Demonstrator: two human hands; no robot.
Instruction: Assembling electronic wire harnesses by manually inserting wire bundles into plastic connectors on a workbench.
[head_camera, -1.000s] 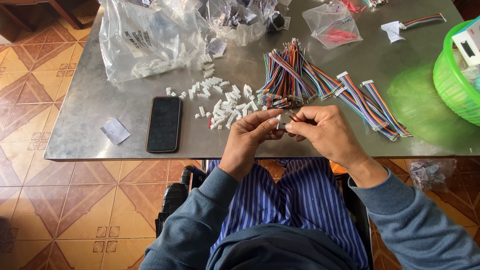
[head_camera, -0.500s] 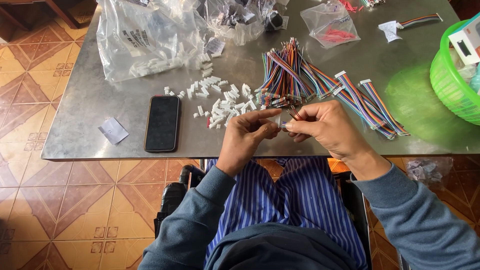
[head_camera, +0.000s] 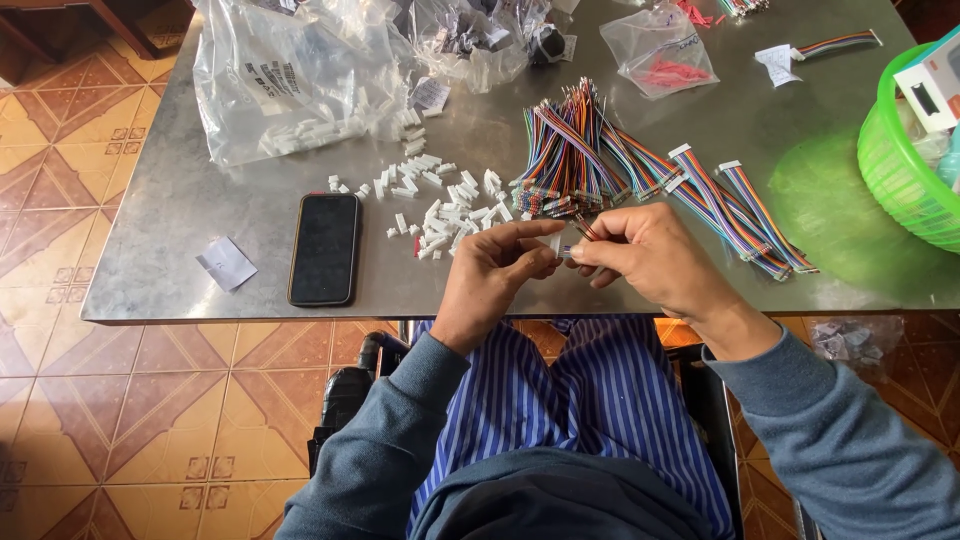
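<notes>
My left hand (head_camera: 500, 270) and my right hand (head_camera: 650, 260) meet above the front edge of the grey metal table (head_camera: 200, 210). Their fingertips pinch a small white plastic connector (head_camera: 560, 247) between them, with thin wire ends poking out toward the right hand. Just beyond the hands lie a scatter of small white connector housings (head_camera: 450, 205) and a fanned bundle of rainbow-coloured ribbon wires (head_camera: 580, 150). More finished rainbow cables (head_camera: 745, 205) lie to the right of the hands.
A black phone (head_camera: 325, 248) lies face up at the left, a small white paper slip (head_camera: 226, 263) beside it. Clear plastic bags of parts (head_camera: 290, 80) sit at the back. A green basket (head_camera: 905, 170) stands at the right edge. Tiled floor surrounds the table.
Both hands have drifted slightly toward the table with the small connector still pinched between them; the fingers have shifted their hold a little.
</notes>
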